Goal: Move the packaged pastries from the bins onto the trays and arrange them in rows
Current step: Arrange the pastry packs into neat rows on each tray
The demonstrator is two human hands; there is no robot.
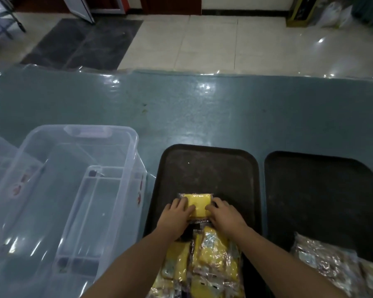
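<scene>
A yellow wrapped pastry point(198, 205) lies flat mid-tray on the left dark tray point(207, 168). More yellow packs point(205, 263) pile at its 6 o'clock. The clear bin point(78, 160) stands at the tray's 9 o'clock.

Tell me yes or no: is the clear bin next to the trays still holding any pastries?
No: the clear bin shows only its bare see-through bottom, while the yellow packaged pastries lie on the left tray.
</scene>
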